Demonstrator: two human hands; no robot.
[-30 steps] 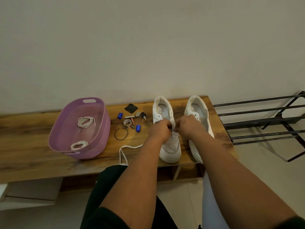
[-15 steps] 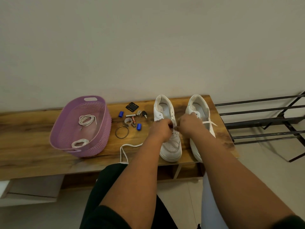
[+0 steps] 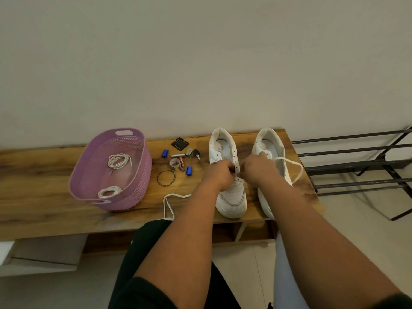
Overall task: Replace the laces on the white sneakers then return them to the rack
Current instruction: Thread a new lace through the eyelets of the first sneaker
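Left sneaker (image 3: 231, 197) on surface (image 3: 44, 197) — left hand (image 3: 219, 175) and right hand (image 3: 258, 169) meet over its eyelets, fingers curled, pinching the white lace (image 3: 294, 169) — its loop trails right.

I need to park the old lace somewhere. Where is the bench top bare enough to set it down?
The wooden bench is bare left of the purple basket, and in the front strip between basket and loose lace. It is crowded between basket and left sneaker, where small items and a bangle lie, and around both hands.
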